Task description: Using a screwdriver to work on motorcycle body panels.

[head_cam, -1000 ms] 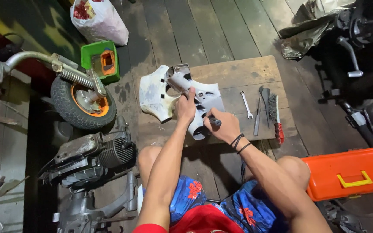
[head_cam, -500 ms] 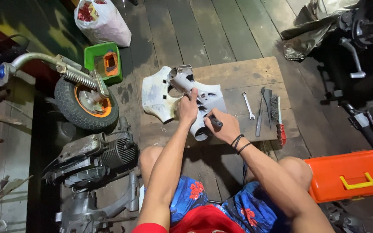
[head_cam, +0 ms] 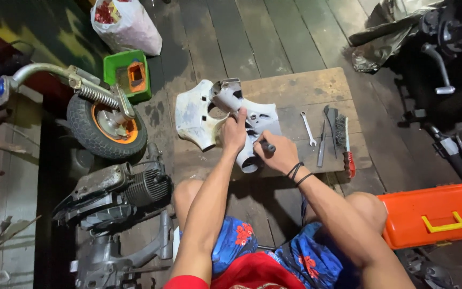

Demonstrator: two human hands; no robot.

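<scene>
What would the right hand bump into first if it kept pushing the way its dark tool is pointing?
The right hand aims its dark-handled tool up and leftwards. First in that line is probably the white plastic cover on the board, beside the left hand; depth is unclear.

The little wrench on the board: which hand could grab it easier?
Probably the right hand. The wrench lies on the board just to its right, though that hand holds a dark tool. The left hand grips the white cover, farther away.
</scene>
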